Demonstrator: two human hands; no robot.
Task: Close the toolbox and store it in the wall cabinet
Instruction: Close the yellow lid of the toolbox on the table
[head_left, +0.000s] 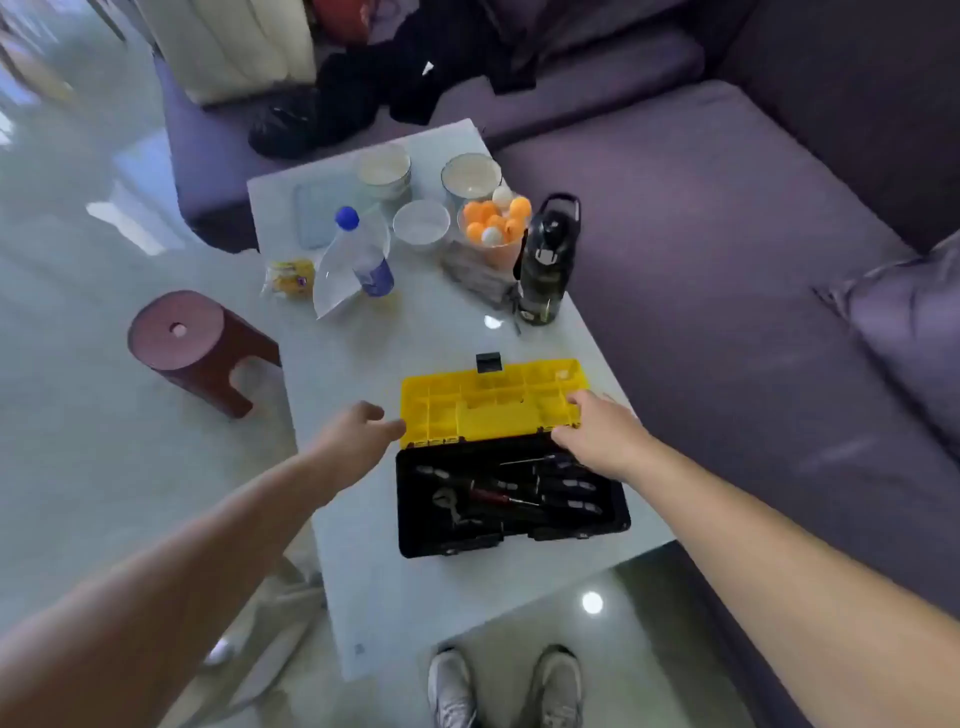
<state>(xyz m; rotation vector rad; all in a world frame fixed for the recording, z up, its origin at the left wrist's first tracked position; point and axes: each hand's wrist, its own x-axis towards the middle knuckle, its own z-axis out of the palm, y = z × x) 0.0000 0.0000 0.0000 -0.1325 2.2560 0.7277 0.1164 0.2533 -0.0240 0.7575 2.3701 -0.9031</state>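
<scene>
Two grey sneakers (501, 686) stand on the floor at the near edge of the white surface (363, 597). On that surface, close to its near end, sits one toolbox (511, 499): a black base holding several hand tools, with its yellow lid (491, 402) swung open and lying back away from the person. The left hand (358, 431) is just beside the lid's left edge, fingers loosely spread and holding nothing; whether they touch the lid cannot be told. The right hand (602, 434) rests on the lid's right corner, fingers curled over its edge. Farther along stand one dark water bottle (545, 260), one clear plastic bottle with a blue cap (363, 254), one bowl of orange and white ping-pong balls (493, 223), and three white bowls (421, 223). One brown stool (192, 348) stands on the floor to the left, and a purple sofa (727, 260) runs along the right.
</scene>
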